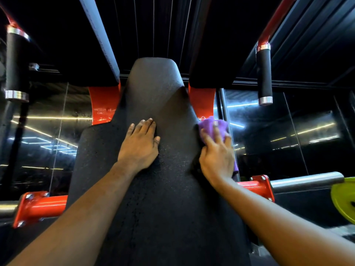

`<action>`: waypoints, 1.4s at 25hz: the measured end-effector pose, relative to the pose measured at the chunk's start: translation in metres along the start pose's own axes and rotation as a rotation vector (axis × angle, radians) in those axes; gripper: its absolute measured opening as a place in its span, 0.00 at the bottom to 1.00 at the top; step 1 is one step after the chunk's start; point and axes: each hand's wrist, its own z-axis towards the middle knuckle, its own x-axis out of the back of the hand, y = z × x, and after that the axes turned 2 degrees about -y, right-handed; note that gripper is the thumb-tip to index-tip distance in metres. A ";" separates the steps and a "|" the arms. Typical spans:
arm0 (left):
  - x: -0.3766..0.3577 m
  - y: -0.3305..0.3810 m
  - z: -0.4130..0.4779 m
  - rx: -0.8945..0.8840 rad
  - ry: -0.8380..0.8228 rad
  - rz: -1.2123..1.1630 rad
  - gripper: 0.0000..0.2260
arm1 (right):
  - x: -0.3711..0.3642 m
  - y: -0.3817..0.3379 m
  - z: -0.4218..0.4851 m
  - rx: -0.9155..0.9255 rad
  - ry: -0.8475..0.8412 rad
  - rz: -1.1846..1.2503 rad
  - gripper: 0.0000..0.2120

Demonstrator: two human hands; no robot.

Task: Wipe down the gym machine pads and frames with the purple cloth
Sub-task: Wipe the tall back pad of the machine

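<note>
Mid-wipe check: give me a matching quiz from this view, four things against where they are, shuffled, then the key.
Things:
1. left hand
2. purple cloth
3. green weight plate
4. black foam grip

Places:
A. hanging from a red arm, up high
B. flat on the middle of the pad
C. on the steel bar, far right
D. under the right hand, at the pad's right edge

Pairs: 1-B, 2-D, 3-C, 4-A
</note>
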 end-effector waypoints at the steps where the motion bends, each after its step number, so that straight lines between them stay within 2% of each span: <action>1: 0.001 -0.001 0.000 -0.005 -0.002 0.000 0.26 | -0.002 0.003 -0.007 0.136 -0.030 -0.040 0.26; 2: 0.002 -0.001 0.000 -0.010 -0.001 0.002 0.26 | -0.002 0.008 -0.007 0.198 -0.044 -0.045 0.27; 5: 0.007 -0.010 -0.012 0.010 0.036 -0.048 0.25 | 0.003 -0.003 0.005 -0.058 0.015 0.053 0.27; 8: 0.015 -0.031 -0.029 0.075 0.075 -0.092 0.25 | -0.008 -0.022 0.004 0.286 -0.066 -0.055 0.28; 9: 0.018 -0.040 -0.035 0.091 0.083 -0.081 0.25 | -0.010 -0.028 0.010 0.262 -0.059 -0.028 0.28; 11: 0.022 -0.058 -0.045 0.126 0.088 -0.071 0.25 | -0.011 -0.045 0.023 0.102 -0.023 0.027 0.28; 12: 0.023 -0.065 -0.049 0.145 0.087 -0.073 0.25 | -0.015 -0.053 0.026 0.168 -0.036 0.012 0.28; 14: 0.022 -0.079 -0.056 0.177 0.088 -0.080 0.25 | -0.023 -0.066 0.030 0.454 -0.111 -0.039 0.29; 15: 0.022 -0.085 -0.058 0.196 0.092 -0.090 0.25 | -0.026 -0.073 0.033 0.457 -0.115 -0.026 0.29; 17: 0.021 -0.097 -0.063 0.232 0.103 -0.113 0.25 | -0.027 -0.091 0.036 0.303 -0.057 0.022 0.30; 18: 0.020 -0.102 -0.067 0.246 0.106 -0.121 0.25 | -0.031 -0.101 0.033 0.356 -0.064 0.021 0.30; 20: 0.017 -0.112 -0.077 0.270 0.101 -0.130 0.25 | -0.038 -0.110 0.030 0.645 -0.149 -0.029 0.30; 21: 0.016 -0.116 -0.082 0.288 0.092 -0.145 0.25 | -0.040 -0.112 0.035 0.678 -0.159 -0.019 0.30; 23: 0.014 -0.125 -0.094 0.334 0.051 -0.213 0.25 | -0.041 -0.124 0.038 0.515 -0.083 0.040 0.29; 24: 0.013 -0.129 -0.100 0.346 0.030 -0.251 0.25 | -0.045 -0.132 0.033 0.535 -0.059 0.043 0.29; 26: 0.012 -0.136 -0.110 0.328 0.005 -0.298 0.25 | -0.053 -0.140 0.030 0.834 -0.066 -0.016 0.28; 27: 0.013 -0.139 -0.114 0.313 0.000 -0.311 0.25 | -0.056 -0.144 0.037 0.895 -0.088 -0.033 0.29; 30: 0.013 -0.145 -0.121 0.272 -0.008 -0.356 0.25 | -0.057 -0.172 0.049 0.557 -0.066 0.043 0.29; 31: 0.012 -0.147 -0.124 0.263 -0.012 -0.370 0.25 | -0.061 -0.183 0.043 0.574 -0.064 0.056 0.29; 33: 0.010 -0.152 -0.131 0.239 -0.025 -0.392 0.25 | -0.071 -0.195 0.037 0.824 -0.067 -0.003 0.28; 34: 0.009 -0.155 -0.136 0.229 -0.034 -0.407 0.26 | -0.071 -0.197 0.044 0.849 -0.065 0.001 0.28; 35: 0.008 -0.156 -0.140 0.223 -0.042 -0.425 0.26 | -0.068 -0.200 0.051 0.760 -0.049 0.054 0.28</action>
